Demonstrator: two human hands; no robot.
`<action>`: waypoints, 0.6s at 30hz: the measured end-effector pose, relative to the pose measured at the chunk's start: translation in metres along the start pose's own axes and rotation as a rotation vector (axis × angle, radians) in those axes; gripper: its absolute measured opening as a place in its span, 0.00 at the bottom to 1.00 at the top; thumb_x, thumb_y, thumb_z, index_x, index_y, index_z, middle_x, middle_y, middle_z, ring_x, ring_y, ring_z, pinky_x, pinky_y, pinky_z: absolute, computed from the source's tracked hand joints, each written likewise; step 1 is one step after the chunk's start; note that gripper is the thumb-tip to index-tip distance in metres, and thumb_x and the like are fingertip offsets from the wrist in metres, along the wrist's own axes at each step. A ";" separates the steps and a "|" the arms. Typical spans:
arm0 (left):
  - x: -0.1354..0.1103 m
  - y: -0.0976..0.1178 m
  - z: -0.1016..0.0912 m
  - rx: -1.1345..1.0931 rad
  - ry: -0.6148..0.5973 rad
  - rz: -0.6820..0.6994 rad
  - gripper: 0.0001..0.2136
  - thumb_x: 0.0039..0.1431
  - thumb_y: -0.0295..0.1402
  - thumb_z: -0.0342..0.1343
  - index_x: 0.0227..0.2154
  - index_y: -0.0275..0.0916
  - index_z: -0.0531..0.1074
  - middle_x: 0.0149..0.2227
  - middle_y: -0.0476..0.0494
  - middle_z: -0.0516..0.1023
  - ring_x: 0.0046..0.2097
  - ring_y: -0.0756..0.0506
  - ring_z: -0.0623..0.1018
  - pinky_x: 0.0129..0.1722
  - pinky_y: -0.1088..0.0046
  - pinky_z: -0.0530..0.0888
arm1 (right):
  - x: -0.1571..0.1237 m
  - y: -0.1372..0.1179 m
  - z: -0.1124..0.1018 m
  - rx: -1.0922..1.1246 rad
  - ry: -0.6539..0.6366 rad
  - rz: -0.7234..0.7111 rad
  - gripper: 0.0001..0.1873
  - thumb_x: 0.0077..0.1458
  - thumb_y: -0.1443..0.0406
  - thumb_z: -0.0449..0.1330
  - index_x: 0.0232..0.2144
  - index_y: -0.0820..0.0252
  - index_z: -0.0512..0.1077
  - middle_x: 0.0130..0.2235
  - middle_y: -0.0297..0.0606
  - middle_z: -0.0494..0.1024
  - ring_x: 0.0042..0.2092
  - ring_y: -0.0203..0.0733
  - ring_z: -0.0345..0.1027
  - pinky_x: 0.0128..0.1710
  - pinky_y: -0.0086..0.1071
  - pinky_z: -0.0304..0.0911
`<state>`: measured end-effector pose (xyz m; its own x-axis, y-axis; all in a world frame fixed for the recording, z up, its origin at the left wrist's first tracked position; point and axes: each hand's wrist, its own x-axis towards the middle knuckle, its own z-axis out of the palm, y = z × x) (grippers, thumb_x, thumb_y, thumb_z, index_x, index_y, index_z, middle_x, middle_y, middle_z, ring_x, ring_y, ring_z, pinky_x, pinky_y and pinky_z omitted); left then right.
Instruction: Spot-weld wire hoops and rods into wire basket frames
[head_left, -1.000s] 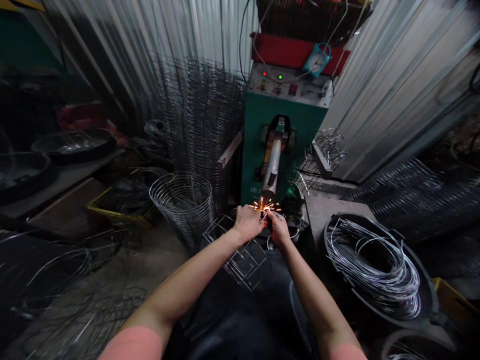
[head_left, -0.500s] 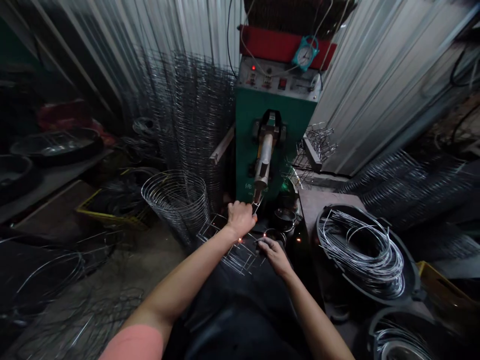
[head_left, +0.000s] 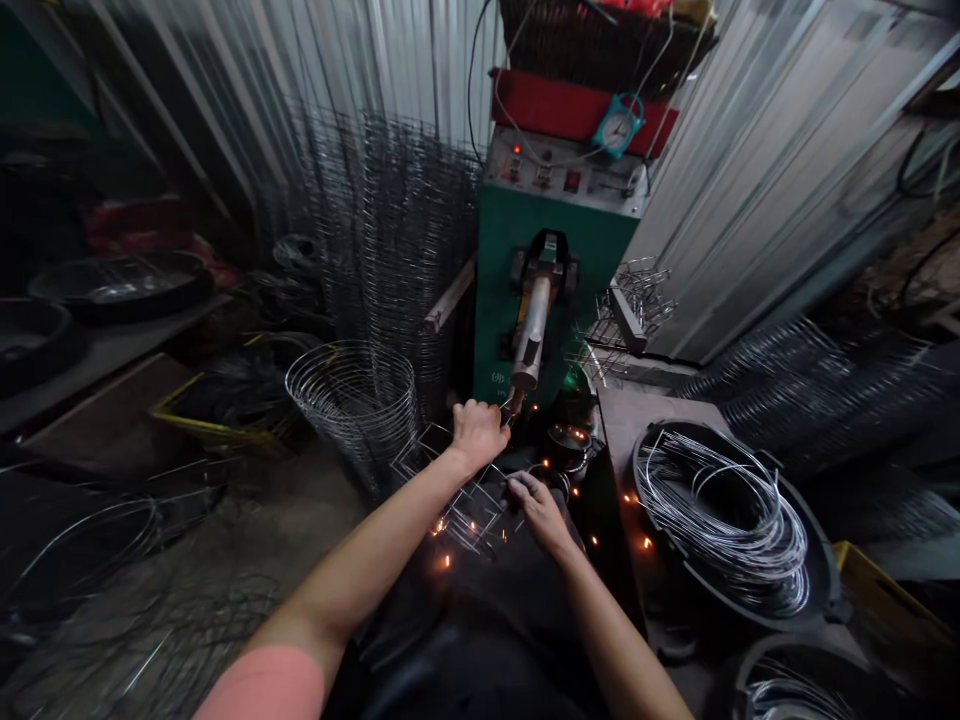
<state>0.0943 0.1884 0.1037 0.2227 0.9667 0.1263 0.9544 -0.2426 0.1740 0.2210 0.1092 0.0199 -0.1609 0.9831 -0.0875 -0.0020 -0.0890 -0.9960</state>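
Left grip (head_left: 474, 436) clenches a wire frame (head_left: 469, 500) just below the welder's electrode (head_left: 526, 345), while the right grip (head_left: 541, 515) pinches the frame's near wires. Sparks (head_left: 442, 560) scatter around both; they could burn the bare forearms (head_left: 360, 560), and the frame could slip if either grip loosens
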 end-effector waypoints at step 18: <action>-0.199 -0.047 0.043 -0.130 0.192 0.605 0.27 0.49 0.55 0.48 0.51 0.50 0.67 0.48 0.44 0.72 0.52 0.39 0.66 0.58 0.46 0.45 | -0.052 -0.004 -0.024 -0.229 0.179 0.073 0.19 0.48 0.46 0.57 0.41 0.41 0.68 0.40 0.41 0.72 0.38 0.48 0.70 0.21 0.36 0.65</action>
<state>0.0133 0.0112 0.0284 0.6628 0.6271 0.4091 0.6368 -0.7595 0.1325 0.2531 0.0621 0.0276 0.0240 0.9898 -0.1408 0.2288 -0.1425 -0.9630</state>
